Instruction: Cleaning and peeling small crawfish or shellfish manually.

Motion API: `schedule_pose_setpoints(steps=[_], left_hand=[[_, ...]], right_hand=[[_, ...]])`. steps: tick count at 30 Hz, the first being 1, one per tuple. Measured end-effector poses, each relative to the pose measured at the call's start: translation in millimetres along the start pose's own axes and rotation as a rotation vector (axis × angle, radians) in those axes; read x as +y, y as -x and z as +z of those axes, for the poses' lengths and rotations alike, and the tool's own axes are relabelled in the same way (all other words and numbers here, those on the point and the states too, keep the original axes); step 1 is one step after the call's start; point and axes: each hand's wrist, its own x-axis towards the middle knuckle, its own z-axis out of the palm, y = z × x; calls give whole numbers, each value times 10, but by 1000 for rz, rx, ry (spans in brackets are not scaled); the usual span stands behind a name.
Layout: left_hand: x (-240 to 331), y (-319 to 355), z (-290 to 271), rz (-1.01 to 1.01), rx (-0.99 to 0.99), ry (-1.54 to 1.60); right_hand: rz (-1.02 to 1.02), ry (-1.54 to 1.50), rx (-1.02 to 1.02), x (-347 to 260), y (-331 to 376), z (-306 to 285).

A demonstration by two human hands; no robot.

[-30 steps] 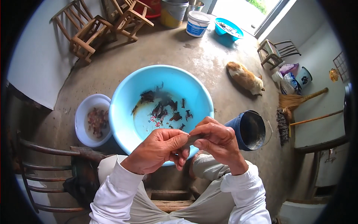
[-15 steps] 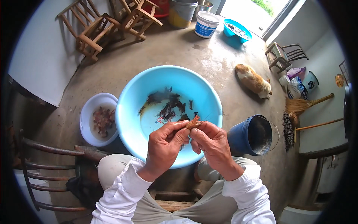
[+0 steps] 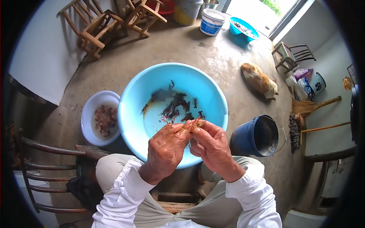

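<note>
Over the near part of a large light-blue basin, a small reddish-brown crayfish is pinched between both hands. My left hand has its thumb and fingers closed on one side of it, back of the hand turned up. Against the other side press the thumb and curled fingers of my right hand. Fingers cover most of the crayfish. Below them, several dark crayfish lie in shallow murky water at the basin's bottom. A smaller pale-lavender basin on the left holds reddish pieces in cloudy water.
Right of the large basin stands a blue bucket. A cat lies on the floor beyond. Wooden chairs stand far left, and a dark slatted chair near left. A white tub, a turquoise basin and a broom are farther off.
My left hand has rolled over the crayfish, its fingers now hiding more of it. Both hands remain together over the basin; the view has shifted slightly.
</note>
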Motion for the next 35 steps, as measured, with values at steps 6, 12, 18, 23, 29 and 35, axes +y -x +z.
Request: schedule_pose_setpoints(steps=[6,12,18,23,29,35], left_hand=[[43,-7,5,-21,-4,-2],[-7,-22,-71,-133,-18,-10],[-20,30,-53,-256,54,41],[-16,24,-28,-352,63,51],[31,8,-8,-413,50,63],[-24,52,-8,-574,-71,177]], right_hand=[[4,85,45,-35,4,55],[49,113,31,-6,-114,87],[-69,276,99,117,-194,192],[-200,444,173,145,-210,233],[-339,745,249,173,-208,202],[-570,993,237,235,-240,115]])
